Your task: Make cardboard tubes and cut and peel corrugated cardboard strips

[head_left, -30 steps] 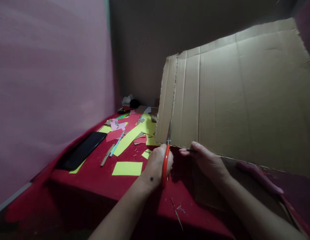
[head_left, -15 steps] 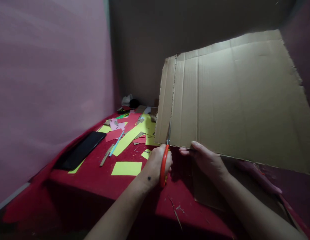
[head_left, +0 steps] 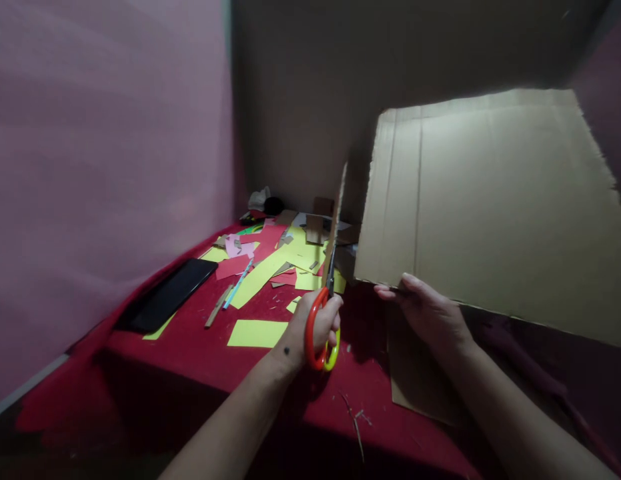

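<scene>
The left hand (head_left: 323, 327) grips a pair of scissors (head_left: 316, 341) with red and yellow handles, its fingers curled around them and the blades pointing up and away. A narrow cardboard strip (head_left: 336, 217) stands almost edge-on along the blades; whether the blades or the fingers pinch it, I cannot tell.

The right hand (head_left: 435, 317) pinches the near edge of a large cardboard sheet (head_left: 495, 207), thumb on the face towards the viewer and the other fingers mostly hidden behind. The sheet is raised over the right side of the table (head_left: 200, 352), tilted, its left edge facing the strip across a visible gap.

The step in hand looks like cutting cardboard, and the gap suggests that this cut is complete, with the strip separate from the sheet. The next move, as I judge it, calls for freeing the strip from beside the blades while the right hand keeps the sheet steady and away from the points.

On the red cloth to the left lie a black phone (head_left: 173, 297), a yellow paper rectangle (head_left: 257, 333) and a patterned blue stick (head_left: 239, 283) beside a thin brown strip (head_left: 219, 307). Red paper (head_left: 233, 267) lies farther back among other scraps, while a flat cardboard piece (head_left: 415, 383) lies below the right hand.
</scene>
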{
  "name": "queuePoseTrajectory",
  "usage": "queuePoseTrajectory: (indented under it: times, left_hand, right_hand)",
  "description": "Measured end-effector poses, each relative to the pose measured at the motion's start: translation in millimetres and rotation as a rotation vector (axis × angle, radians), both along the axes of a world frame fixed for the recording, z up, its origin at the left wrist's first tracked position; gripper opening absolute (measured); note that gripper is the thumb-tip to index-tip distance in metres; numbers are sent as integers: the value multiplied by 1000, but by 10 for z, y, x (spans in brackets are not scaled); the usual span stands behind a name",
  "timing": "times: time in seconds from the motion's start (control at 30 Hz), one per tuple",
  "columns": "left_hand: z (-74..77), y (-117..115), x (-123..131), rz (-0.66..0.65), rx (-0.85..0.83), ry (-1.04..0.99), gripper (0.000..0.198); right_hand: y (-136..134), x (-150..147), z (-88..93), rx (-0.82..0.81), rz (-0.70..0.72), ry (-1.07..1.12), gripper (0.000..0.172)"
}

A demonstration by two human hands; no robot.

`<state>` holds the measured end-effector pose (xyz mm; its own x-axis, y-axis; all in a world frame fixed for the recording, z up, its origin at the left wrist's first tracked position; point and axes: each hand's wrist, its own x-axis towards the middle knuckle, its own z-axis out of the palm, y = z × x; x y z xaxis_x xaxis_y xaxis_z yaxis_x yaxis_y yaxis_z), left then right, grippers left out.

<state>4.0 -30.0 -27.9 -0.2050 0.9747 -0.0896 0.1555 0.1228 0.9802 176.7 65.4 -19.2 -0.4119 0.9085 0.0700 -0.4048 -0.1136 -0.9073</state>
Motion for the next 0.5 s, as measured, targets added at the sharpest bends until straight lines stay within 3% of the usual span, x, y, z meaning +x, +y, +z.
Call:
queuePoseTrajectory:
  times: [0.33,0.5]
  left_hand:
    - [67,-96,-64,-167,-217,92,7]
    - [136,-149,-84,-110,-66,218,6]
  right_hand:
    - [-30,99,241,174,41,-60,22]
    - [-139,-3,386,156,145,-139,25]
